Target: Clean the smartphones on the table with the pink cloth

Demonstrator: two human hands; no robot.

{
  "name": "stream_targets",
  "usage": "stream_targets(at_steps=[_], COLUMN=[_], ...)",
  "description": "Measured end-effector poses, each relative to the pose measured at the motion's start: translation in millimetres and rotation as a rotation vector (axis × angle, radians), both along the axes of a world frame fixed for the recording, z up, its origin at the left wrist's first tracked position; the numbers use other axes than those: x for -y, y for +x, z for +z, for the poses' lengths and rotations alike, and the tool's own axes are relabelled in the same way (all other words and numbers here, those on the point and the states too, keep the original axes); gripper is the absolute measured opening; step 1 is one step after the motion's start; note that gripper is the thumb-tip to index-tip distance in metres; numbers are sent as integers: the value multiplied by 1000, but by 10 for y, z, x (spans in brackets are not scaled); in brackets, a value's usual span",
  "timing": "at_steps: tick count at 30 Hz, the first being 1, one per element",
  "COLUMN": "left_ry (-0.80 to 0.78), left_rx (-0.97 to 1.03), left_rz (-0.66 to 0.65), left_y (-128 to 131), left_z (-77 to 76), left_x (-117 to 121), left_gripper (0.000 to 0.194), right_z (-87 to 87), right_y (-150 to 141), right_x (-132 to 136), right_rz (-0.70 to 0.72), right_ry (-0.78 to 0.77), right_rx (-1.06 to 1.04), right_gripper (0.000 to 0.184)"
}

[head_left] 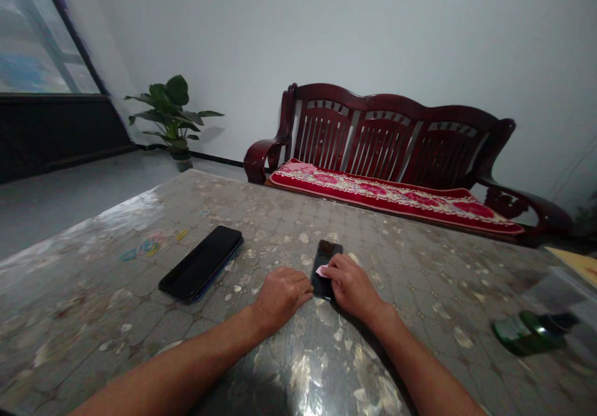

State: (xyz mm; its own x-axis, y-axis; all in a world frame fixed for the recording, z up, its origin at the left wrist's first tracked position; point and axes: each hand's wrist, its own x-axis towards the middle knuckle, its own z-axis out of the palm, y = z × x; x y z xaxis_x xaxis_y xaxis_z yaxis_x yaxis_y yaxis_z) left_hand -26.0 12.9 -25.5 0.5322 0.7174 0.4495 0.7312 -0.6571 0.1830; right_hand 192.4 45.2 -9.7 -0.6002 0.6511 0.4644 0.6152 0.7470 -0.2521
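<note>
A small dark smartphone (321,288) lies flat on the table in front of me, its glossy face up. My right hand (354,285) is over its right side, fingers pinching a small pink cloth (321,271) against the screen. At the phone's lower left edge, my left hand (282,298) rests on the table with its fingers closed together and their tips holding that edge. To the left lies a stack of larger black phones or tablets (203,263), apart from both hands.
Several coloured rubber bands (148,245) are scattered at the left. A green bottle (529,332) lies on its side at the right, beside a clear plastic box (555,288). Beyond the patterned table (261,217) stand a wooden bench (373,136) and a potted plant (172,114).
</note>
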Motion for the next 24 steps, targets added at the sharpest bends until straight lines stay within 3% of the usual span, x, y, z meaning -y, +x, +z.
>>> stream_targets(at_steps=[3,9,15,21,24], left_ry=[2,21,25,22,35], left_rx=[-12,12,-12,-15,-24], left_rz=[0,-21,2,24,31], left_y=[-3,-11,-6,-1,0], left_z=[15,11,-3,4,25], left_x=[0,-7,-2,-9,-13], left_gripper=[18,19,19,23,20], right_z=[5,-16,28,9,32], right_y=[-25,-85,-97,-59,-37], right_x=[39,-3,70,78,89], right_rz=[86,-14,121,43,98], right_ry=[-27,-9,-47,-21,-39], right_rx=[13,-57,-3,-41,-13], right_gripper=[37,39,36,37,38])
